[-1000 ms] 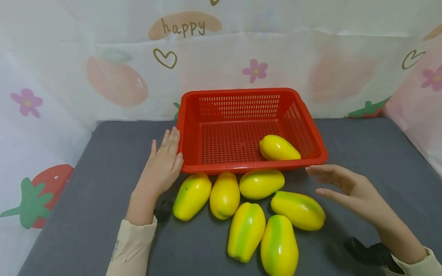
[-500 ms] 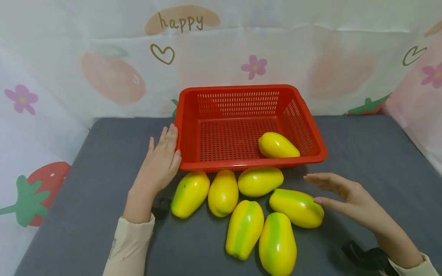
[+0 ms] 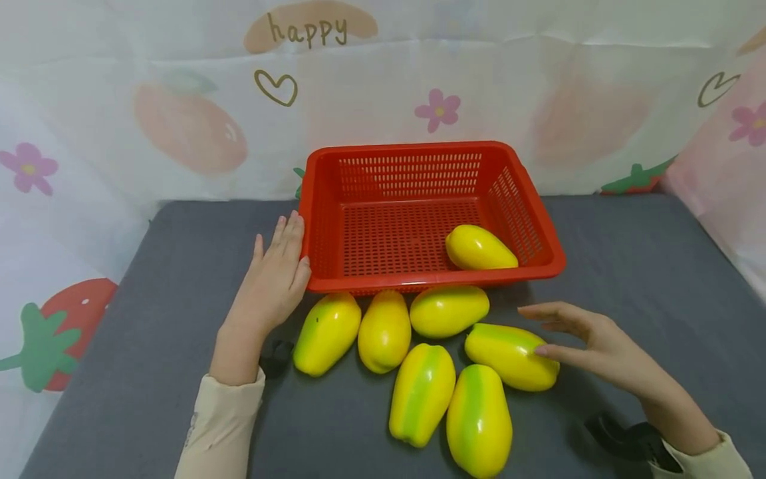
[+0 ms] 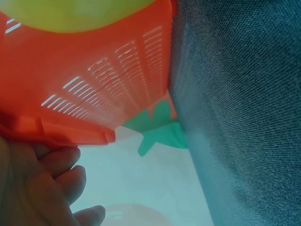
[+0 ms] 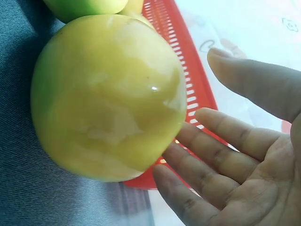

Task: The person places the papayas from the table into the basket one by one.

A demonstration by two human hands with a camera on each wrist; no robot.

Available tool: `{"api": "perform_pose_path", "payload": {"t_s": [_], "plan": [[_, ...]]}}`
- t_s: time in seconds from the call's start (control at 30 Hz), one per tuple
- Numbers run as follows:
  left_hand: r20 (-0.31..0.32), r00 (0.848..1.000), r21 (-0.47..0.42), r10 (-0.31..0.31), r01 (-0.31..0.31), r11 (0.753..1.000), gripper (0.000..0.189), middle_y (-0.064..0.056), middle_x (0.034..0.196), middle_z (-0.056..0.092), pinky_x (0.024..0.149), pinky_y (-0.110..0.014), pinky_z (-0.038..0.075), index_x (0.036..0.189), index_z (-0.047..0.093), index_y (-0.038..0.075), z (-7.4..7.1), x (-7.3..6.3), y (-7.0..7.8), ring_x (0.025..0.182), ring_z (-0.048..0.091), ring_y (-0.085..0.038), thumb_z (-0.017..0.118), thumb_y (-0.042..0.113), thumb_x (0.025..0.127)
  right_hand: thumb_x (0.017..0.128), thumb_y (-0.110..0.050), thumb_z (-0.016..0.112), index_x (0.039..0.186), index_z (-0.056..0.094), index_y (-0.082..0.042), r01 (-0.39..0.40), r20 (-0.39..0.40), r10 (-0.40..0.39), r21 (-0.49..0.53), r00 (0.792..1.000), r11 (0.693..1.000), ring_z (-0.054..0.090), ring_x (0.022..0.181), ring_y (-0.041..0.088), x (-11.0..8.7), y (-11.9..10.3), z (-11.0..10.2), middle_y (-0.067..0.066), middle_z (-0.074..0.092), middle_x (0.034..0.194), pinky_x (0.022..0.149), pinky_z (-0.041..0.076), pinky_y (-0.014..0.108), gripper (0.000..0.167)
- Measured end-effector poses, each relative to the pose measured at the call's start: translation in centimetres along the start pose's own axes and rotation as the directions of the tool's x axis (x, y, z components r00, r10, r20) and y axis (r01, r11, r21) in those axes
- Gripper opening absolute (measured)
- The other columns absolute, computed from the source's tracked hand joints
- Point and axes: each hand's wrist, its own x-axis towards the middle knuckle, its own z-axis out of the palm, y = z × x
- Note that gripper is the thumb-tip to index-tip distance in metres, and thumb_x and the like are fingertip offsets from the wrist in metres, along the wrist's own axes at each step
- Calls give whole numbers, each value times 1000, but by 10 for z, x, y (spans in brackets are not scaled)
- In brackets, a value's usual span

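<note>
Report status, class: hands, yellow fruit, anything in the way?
Left hand against red basket, left side. Right hand open beside rightmost loose fruit, not gripping. One yellow fruit inside, six outside. Nothing visible between right hand and rightmost loose fruit.

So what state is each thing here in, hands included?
Basket: upright, open on top.
Fruit inside: lying on its side.
Other six fruits: whole, lying in front of the basket.
Left hand: resting against the basket's left side.
Right hand: fingers loosely bent, holding nothing.
Cloth: spread flat.
Sheet behind: hanging, creased.
</note>
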Motion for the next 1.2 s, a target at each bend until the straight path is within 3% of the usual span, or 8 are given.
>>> {"api": "perform_pose_path", "payload": {"t_s": [0.33,0.73,1.2], "plan": [[-8,1000,-6,-1,1,1000,60,-12,157,6,111,-56,1,151,5,2,0,0,1,144,2,-26,28,24,100,84,-13,70,133,51,-4,10,63,-7,-41,998,999,53,114,7,2,2,6,12,56,130,90,47,27,53],[-8,1000,1,-12,12,1000,61,-10,157,5,112,-55,0,151,5,3,1,0,2,144,2,-26,28,25,100,81,-18,74,132,52,-6,87,113,-78,-82,991,993,54,109,4,4,7,12,0,56,129,88,44,18,57],[-17,1000,3,-1,1,1000,60,-12,157,7,112,-55,2,151,6,2,2,0,1,144,2,-25,28,24,100,80,-27,75,136,48,-10,-18,152,24,-42,988,999,53,105,7,5,8,17,1,54,129,87,44,21,64]]}}
